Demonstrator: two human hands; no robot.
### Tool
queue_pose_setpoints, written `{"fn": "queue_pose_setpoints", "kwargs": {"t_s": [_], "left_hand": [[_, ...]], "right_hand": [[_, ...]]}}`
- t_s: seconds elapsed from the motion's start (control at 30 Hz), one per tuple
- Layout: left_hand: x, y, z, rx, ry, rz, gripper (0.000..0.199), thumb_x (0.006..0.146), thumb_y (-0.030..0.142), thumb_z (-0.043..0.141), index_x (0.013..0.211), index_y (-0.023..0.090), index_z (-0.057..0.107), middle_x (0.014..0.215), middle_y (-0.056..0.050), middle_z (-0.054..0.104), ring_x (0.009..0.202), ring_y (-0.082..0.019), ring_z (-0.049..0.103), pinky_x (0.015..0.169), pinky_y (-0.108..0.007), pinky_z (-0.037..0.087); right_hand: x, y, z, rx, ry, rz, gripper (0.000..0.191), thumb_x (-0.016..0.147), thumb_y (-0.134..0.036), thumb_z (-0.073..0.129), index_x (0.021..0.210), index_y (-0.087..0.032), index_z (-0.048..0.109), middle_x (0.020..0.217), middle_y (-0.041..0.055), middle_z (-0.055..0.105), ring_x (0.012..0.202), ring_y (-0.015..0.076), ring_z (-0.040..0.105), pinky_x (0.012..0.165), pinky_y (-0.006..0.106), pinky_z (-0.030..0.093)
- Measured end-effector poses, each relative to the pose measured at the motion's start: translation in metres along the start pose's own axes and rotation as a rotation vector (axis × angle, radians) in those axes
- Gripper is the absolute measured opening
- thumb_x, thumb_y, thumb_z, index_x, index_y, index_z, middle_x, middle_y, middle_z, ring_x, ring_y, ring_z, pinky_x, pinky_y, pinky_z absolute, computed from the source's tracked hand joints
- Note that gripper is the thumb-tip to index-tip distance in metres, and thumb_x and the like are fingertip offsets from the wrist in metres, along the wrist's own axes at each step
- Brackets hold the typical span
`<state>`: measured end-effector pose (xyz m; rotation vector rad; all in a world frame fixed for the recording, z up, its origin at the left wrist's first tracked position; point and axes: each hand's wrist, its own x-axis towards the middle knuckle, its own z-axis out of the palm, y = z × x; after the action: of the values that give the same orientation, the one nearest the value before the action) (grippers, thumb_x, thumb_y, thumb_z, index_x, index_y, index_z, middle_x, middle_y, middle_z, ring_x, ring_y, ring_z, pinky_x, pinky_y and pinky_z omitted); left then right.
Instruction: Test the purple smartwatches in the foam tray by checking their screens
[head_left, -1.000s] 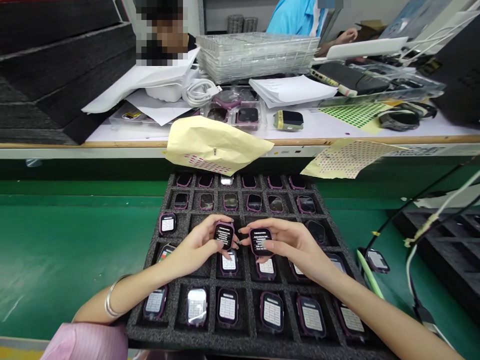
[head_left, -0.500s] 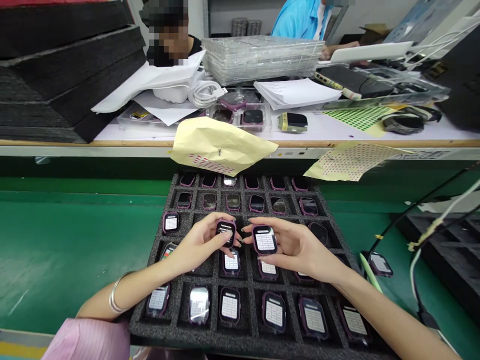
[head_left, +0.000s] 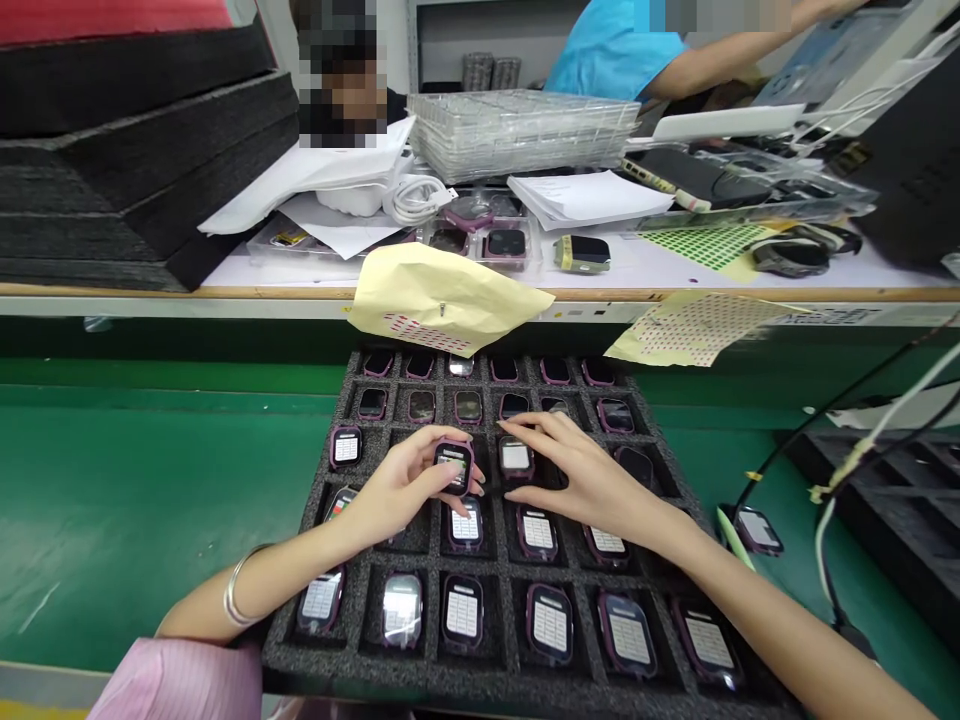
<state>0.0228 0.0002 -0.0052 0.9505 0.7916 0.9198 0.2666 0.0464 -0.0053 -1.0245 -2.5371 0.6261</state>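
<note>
Thumbing the watch (head_left: pixel 460 453) gripped mid-frame in my left hand (head_left: pixel 409 476), I've my empty right hand (head_left: pixel 576 462) spread around a second watch (head_left: pixel 516 455); the next tap likely wants steadiness.

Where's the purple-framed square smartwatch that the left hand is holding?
In the head view, near centre: the smartwatch is over the black foam tray, left of the open right hand.

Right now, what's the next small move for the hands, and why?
I'd probably lift the right hand away from the lit, purple-framed rectangular watch in the black foam tray: that hand is spread open, and the watch seems to rest there unsupported by it. The left hand holds another purple-framed watch.
</note>
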Motion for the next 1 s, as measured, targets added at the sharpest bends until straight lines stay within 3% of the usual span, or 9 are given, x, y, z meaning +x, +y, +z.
{"fn": "queue_pose_setpoints", "kwargs": {"t_s": [0.1, 0.17, 0.23, 0.43, 0.6, 0.7, 0.8, 0.9, 1.0], "left_hand": [[-0.002, -0.001, -0.001, 0.001, -0.017, 0.011, 0.032, 0.087, 0.029, 0.057, 0.114, 0.014, 0.050, 0.090, -0.009, 0.063, 0.086, -0.021, 0.064, 0.067, -0.032, 0.057], [-0.004, -0.001, -0.004, 0.044, -0.039, 0.034, 0.035, 0.088, 0.026, 0.054, 0.120, 0.016, 0.045, 0.096, -0.010, 0.062, 0.089, -0.021, 0.063, 0.069, -0.033, 0.057], [-0.006, -0.001, -0.010, 0.171, -0.048, 0.073, 0.044, 0.087, 0.022, 0.055, 0.127, 0.020, 0.037, 0.106, -0.010, 0.059, 0.094, -0.021, 0.062, 0.075, -0.036, 0.057], [-0.003, -0.008, -0.045, 1.029, 0.145, 0.223, 0.043, 0.088, 0.025, 0.055, 0.128, 0.020, 0.041, 0.121, -0.012, 0.053, 0.106, -0.026, 0.056, 0.087, -0.043, 0.050], [0.000, 0.008, -0.061, 1.487, -0.001, 0.281, 0.043, 0.083, 0.041, 0.062, 0.117, 0.016, 0.054, 0.114, -0.012, 0.054, 0.106, -0.030, 0.052, 0.090, -0.043, 0.047], [0.005, 0.025, -0.068, 1.704, 0.273, 0.252, 0.044, 0.089, 0.046, 0.050, 0.114, 0.010, 0.056, 0.110, -0.018, 0.055, 0.104, -0.036, 0.050, 0.088, -0.051, 0.044], [0.018, 0.029, -0.081, 1.688, 0.493, 0.123, 0.034, 0.091, 0.035, 0.046, 0.096, 0.006, 0.062, 0.094, -0.021, 0.059, 0.099, -0.042, 0.051, 0.085, -0.056, 0.039], [0.034, 0.022, -0.098, 1.544, 0.460, 0.099, 0.022, 0.086, 0.028, 0.053, 0.084, 0.008, 0.063, 0.083, -0.017, 0.061, 0.092, -0.037, 0.055, 0.084, -0.048, 0.040], [0.041, 0.019, -0.111, 1.384, 0.445, 0.129, 0.024, 0.080, 0.035, 0.061, 0.084, 0.011, 0.063, 0.074, -0.010, 0.060, 0.079, -0.030, 0.059, 0.074, -0.038, 0.043]], "right_hand": [[-0.009, 0.015, -0.016, -0.186, 0.007, 0.050, 0.031, 0.097, -0.038, 0.044, 0.108, -0.017, 0.064, 0.102, 0.0126, 0.063, 0.098, 0.0307, 0.056, 0.087, 0.047, 0.046], [-0.019, 0.028, -0.025, -0.300, 0.040, 0.113, 0.038, 0.099, -0.039, 0.037, 0.092, -0.015, 0.067, 0.088, 0.0132, 0.064, 0.088, 0.0318, 0.059, 0.080, 0.048, 0.047], [-0.028, 0.037, -0.029, -0.310, 0.063, 0.149, 0.041, 0.098, -0.043, 0.038, 0.090, -0.015, 0.067, 0.087, 0.0135, 0.063, 0.085, 0.0319, 0.060, 0.077, 0.046, 0.049], [-0.044, 0.036, -0.009, -0.321, 0.168, 0.210, 0.040, 0.099, -0.042, 0.037, 0.100, -0.013, 0.063, 0.097, 0.0140, 0.057, 0.087, 0.0290, 0.061, 0.078, 0.043, 0.053], [-0.041, 0.017, 0.007, -0.621, 0.110, 0.296, 0.018, 0.094, -0.027, 0.053, 0.095, -0.012, 0.063, 0.090, 0.0128, 0.058, 0.085, 0.0297, 0.060, 0.070, 0.039, 0.053], [-0.038, 0.006, 0.012, -0.689, 0.014, 0.357, 0.015, 0.091, -0.023, 0.058, 0.102, -0.013, 0.063, 0.087, 0.0116, 0.059, 0.082, 0.0297, 0.060, 0.061, 0.035, 0.052], [-0.036, 0.005, 0.013, -0.626, 0.006, 0.404, 0.022, 0.091, -0.023, 0.058, 0.110, -0.013, 0.061, 0.091, 0.0127, 0.061, 0.081, 0.0300, 0.062, 0.058, 0.034, 0.050], [-0.034, 0.017, 0.006, -0.347, 0.081, 0.467, 0.032, 0.085, -0.027, 0.063, 0.112, -0.010, 0.058, 0.084, 0.0094, 0.063, 0.072, 0.0259, 0.062, 0.058, 0.031, 0.047], [-0.030, 0.031, -0.006, -0.025, 0.144, 0.500, 0.038, 0.080, -0.045, 0.066, 0.098, -0.011, 0.064, 0.065, 0.0018, 0.057, 0.056, 0.0198, 0.055, 0.051, 0.028, 0.040]]}}
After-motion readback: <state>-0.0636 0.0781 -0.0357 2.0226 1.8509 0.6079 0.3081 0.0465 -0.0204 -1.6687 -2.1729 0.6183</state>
